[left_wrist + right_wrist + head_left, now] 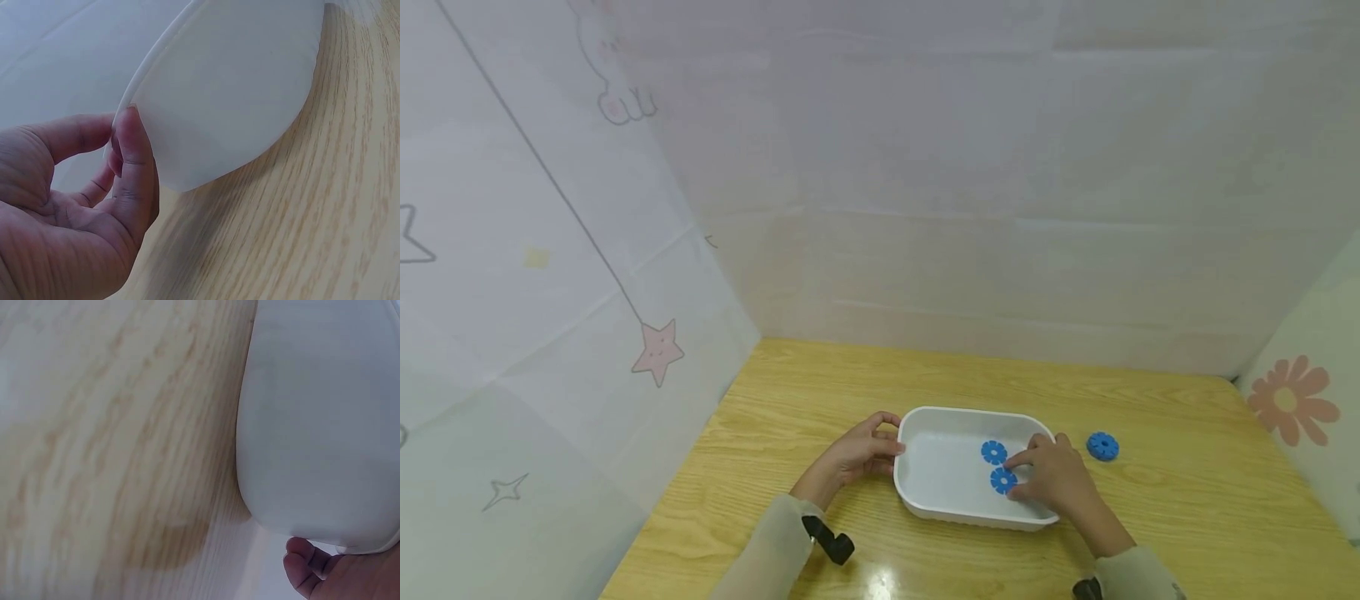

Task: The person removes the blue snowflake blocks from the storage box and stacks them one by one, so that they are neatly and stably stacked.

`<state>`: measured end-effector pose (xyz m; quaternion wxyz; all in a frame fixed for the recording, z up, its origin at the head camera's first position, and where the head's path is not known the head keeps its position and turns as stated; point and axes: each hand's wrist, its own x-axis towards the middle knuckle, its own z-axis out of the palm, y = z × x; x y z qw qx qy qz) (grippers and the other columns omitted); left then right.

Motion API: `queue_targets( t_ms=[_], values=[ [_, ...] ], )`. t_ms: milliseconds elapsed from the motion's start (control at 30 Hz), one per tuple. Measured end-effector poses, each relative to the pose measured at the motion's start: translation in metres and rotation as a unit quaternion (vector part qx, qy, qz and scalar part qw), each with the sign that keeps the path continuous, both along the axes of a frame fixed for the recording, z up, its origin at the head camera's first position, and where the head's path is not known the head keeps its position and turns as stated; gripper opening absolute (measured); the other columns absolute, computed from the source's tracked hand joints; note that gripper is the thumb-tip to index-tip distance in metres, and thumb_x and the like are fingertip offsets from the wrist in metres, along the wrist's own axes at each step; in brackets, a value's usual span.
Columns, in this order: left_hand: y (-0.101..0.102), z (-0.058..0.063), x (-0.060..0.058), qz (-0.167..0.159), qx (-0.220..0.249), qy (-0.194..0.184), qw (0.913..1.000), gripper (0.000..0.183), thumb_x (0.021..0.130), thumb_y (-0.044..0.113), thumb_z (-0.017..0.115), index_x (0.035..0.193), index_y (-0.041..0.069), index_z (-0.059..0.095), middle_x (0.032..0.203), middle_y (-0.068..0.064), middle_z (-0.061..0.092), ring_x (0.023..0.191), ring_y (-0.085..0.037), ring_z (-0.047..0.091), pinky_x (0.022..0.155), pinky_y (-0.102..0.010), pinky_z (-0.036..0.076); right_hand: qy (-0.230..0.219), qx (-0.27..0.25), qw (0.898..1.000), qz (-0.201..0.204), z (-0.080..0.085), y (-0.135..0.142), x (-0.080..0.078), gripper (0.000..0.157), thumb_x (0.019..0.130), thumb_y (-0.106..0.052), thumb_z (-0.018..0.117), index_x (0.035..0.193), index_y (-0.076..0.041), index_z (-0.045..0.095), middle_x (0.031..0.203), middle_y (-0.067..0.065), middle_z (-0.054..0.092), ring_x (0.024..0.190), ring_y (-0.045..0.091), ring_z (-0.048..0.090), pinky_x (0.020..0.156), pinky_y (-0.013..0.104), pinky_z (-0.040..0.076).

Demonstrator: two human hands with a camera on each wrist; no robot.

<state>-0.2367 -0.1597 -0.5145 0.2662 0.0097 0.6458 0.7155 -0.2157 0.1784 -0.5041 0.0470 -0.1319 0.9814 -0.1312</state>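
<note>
A white plastic tray (942,475) with a raised rim stands on the table. My left hand (867,450) pinches its left rim between thumb and fingers, as the left wrist view also shows closely. Over the right rim reaches my right hand (1057,479), its index finger and thumb at opposite edges of a blue notched disc (1003,481) in the tray. A second blue notched disc (993,452) lies flat just behind that one. In the right wrist view, other fingers (300,567) of this hand stay outside the tray wall, and the discs are hidden.
A small stack of blue notched discs (1102,446) sits on the table right of the tray. The wooden table (820,375) meets a pale cloth backdrop (970,208) at its back and left. Black straps circle both wrists.
</note>
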Motion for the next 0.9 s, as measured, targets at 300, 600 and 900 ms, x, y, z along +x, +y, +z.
queue_targets(
  t_ms=[300, 600, 900],
  values=[
    [0.0007, -0.0003, 0.0007, 0.005, -0.001, 0.0, 1.0, 0.048, 0.093, 0.0, 0.066, 0.134, 0.006, 0.042, 0.11, -0.017, 0.067, 0.078, -0.016, 0.066, 0.063, -0.026, 0.057, 0.005, -0.002, 1.0, 0.002, -0.0019, 0.0002, -0.0023, 0.035, 0.064, -0.039, 0.095, 0.093, -0.029, 0.078, 0.102, 0.001, 0.062, 0.095, 0.028, 0.048, 0.079, 0.046, 0.048],
    [0.0007, -0.0011, 0.0025, 0.0, 0.004, 0.003, 1.0, 0.049, 0.093, -0.001, 0.066, 0.134, 0.004, 0.042, 0.112, -0.02, 0.067, 0.078, -0.017, 0.067, 0.064, -0.027, 0.057, 0.014, -0.003, 1.0, 0.007, -0.0049, 0.0024, -0.001, 0.036, 0.064, -0.039, 0.095, 0.088, -0.027, 0.07, 0.096, -0.003, 0.06, 0.092, 0.027, 0.048, 0.077, 0.044, 0.047],
    [-0.0001, 0.0, 0.0008, 0.004, -0.001, 0.001, 1.0, 0.047, 0.093, -0.001, 0.066, 0.134, 0.005, 0.044, 0.117, -0.024, 0.066, 0.078, -0.017, 0.067, 0.063, -0.026, 0.057, -0.015, -0.072, 0.997, -0.028, -0.0017, 0.0018, -0.001, 0.034, 0.065, -0.023, 0.095, 0.088, -0.023, 0.069, 0.088, -0.007, 0.064, 0.091, 0.023, 0.048, 0.074, 0.041, 0.047]
  ],
)
